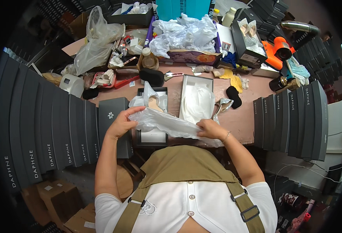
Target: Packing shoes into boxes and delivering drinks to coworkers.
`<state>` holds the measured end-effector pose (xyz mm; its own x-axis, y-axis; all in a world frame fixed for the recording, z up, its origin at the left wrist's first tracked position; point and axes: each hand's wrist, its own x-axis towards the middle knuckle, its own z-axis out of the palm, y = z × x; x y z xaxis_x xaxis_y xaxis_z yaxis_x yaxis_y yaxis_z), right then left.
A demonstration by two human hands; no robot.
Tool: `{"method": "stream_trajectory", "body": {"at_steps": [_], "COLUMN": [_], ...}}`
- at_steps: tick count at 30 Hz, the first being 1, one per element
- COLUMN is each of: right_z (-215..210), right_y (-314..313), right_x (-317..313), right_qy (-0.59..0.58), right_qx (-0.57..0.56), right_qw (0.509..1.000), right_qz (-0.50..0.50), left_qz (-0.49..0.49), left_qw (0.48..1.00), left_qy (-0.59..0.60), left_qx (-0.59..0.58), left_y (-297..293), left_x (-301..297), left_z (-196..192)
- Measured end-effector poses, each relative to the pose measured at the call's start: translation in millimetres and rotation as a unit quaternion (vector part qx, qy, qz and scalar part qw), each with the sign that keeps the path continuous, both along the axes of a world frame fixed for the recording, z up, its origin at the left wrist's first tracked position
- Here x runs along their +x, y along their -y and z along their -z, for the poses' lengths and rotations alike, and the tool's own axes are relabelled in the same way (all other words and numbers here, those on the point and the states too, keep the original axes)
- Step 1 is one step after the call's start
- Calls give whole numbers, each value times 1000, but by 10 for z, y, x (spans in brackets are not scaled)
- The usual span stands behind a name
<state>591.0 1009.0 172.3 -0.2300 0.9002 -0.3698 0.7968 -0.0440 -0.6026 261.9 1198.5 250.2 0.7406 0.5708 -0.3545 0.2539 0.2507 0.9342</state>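
Observation:
A translucent white plastic bag [167, 121] is stretched between my hands above the table's front edge. My left hand [124, 122] holds one end, its index finger along the top and its thumb below. At the other end, my right hand [211, 129] pinches the plastic between closed fingers. Behind the bag, a pale shoe [153, 104] lies partly wrapped in white paper over a dark box [164, 91]. An open grey shoebox [211, 79] lined with white paper lies beside it. Close to my right hand is a glittery silver shoe [223, 105], partly hidden.
Stacked grey shoeboxes stand on the left [54, 128] and right [291, 120]. At the back is a purple carton [192, 57] heaped with crumpled white plastic. An orange tool [276, 52] sits at the back right. Black pads [152, 77] and yellow cloths [236, 82] lie across the table.

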Motion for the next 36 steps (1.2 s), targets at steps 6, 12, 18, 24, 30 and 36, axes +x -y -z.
{"method": "stream_trajectory", "body": {"at_steps": [6,12,18,24,30,36], "right_z": [-15,-473,-169,-115,-432,-620], "right_y": [1019,1263,136,615,1950,2658], "right_x": [496,704,-151,-85,350,308], "right_qy": [34,84,-137,-187,-230,-102], "right_qx": [38,35,125,23,49,127], "right_qw": [982,951,972,972,830,756], "right_qz": [181,295,146,143,506,634], "left_qz": [30,75,188,118,275,133], "left_qw": [996,994,972,990,940,902], "left_qy": [-46,-71,-65,12,11,-46], "left_qx": [72,39,129,71,203,409], "left_y": [-174,-169,-154,-207,361,1239], "left_x": [-31,181,537,667,2126,3378], "left_z": [38,271,-101,-325,299,1755]}}
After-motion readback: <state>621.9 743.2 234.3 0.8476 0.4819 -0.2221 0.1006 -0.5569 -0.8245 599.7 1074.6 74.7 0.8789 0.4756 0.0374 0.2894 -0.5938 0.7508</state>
